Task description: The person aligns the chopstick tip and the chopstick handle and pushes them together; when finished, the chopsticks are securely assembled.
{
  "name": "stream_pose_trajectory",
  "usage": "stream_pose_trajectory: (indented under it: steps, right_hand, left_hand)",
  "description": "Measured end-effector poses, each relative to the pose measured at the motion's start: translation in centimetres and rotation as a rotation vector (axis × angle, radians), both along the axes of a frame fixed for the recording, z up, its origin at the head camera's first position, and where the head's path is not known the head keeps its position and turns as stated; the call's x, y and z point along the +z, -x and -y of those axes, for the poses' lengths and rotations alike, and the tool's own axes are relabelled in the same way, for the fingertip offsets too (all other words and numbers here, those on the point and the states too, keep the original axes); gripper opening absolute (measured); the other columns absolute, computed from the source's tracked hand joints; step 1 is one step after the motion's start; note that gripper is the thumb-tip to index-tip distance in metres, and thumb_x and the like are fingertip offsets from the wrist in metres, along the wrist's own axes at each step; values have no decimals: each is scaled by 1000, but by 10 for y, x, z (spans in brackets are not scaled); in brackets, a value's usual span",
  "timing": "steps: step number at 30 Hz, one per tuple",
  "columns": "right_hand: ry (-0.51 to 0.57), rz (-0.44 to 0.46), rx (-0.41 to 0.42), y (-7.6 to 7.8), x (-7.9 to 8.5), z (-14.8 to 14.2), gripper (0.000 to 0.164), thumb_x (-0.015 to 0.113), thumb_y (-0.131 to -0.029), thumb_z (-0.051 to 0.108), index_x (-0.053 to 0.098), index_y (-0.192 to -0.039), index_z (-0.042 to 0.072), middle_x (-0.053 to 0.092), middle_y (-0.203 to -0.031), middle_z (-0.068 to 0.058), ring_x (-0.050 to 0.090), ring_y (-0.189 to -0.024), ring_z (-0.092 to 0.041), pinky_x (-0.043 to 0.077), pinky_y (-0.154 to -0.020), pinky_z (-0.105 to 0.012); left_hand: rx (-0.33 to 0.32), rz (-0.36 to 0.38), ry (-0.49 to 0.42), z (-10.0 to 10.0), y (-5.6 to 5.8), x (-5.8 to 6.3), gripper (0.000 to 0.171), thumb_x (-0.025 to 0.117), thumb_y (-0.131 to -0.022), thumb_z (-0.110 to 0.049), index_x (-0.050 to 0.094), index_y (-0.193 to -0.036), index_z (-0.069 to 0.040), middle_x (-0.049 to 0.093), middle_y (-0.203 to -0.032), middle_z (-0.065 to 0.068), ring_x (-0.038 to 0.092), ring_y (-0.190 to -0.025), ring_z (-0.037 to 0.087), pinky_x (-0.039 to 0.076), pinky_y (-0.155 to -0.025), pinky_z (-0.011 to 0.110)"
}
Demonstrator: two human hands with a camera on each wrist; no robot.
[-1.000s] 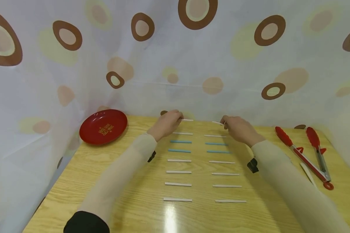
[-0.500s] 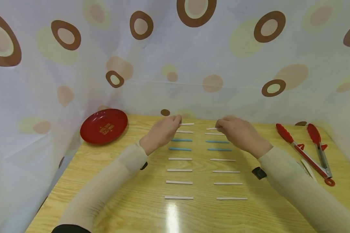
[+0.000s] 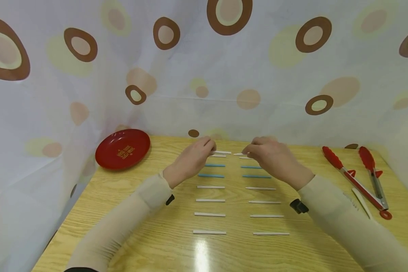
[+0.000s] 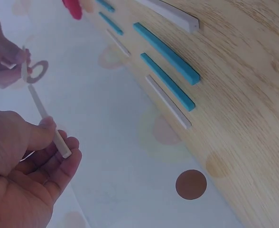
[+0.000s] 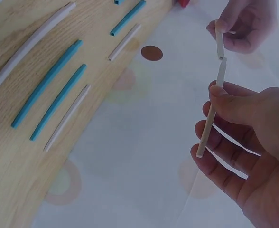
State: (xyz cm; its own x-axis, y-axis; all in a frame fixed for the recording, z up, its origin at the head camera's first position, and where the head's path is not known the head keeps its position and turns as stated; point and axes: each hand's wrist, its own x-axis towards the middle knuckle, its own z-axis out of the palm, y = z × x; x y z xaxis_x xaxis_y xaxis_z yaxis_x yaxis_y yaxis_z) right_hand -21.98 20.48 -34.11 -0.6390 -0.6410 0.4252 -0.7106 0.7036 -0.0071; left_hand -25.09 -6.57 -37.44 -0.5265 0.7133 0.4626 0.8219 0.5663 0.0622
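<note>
My left hand pinches a thin white stick between thumb and fingers above the far end of the table. Opposite it, my right hand pinches another white stick, whose far end narrows to a tip. Both sticks point inward. In the right wrist view their ends come right up to each other, nearly in line; in the head view a small gap shows between them. Below the hands lie two columns of sticks, with blue sticks and white sticks in each.
A red plate with gold lettering stands at the back left. Red-tipped tongs lie on the right, beside a pale slim utensil. A patterned sheet hangs behind the wooden table.
Both hands have come closer together and a little nearer to me, each with its white stick. The gap between the stick ends has narrowed. The sticks on the table stay in place.
</note>
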Motion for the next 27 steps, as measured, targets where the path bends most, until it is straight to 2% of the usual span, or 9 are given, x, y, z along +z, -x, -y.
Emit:
stream_pose_trajectory:
  steps: [10,19,24,27]
  right_hand:
    - [13,-22,4,-1,-3,0,20,80,-82,2,75,-100,11,65,-87,-2,63,-78,-22,55,-62,-37]
    - [9,-4,6,1,-6,-3,17,79,-83,2,76,-98,8,63,-86,-3,62,-76,-21,54,-61,-34]
    - [15,-9,10,0,-7,-3,14,78,-84,2,75,-97,6,62,-86,-4,62,-75,-20,55,-62,-34]
    - [19,-27,11,1,-7,-2,14,78,-83,2,75,-97,5,62,-86,-5,63,-75,-21,55,-63,-34]
  left_hand:
    - [-6,44,0,-4,-3,2,5,55,-101,-6,58,-102,-3,54,-97,7,54,-83,18,47,-70,23]
    - [-21,105,-35,-6,-5,0,5,57,-100,-4,61,-102,-4,53,-97,5,54,-82,15,46,-70,21]
    - [-32,91,-71,-7,-5,0,8,62,-97,-4,64,-104,-6,56,-98,5,59,-84,15,48,-70,20]
    - [-36,69,-81,-8,-5,1,7,65,-96,-5,67,-103,-8,56,-97,3,60,-81,13,48,-66,18]
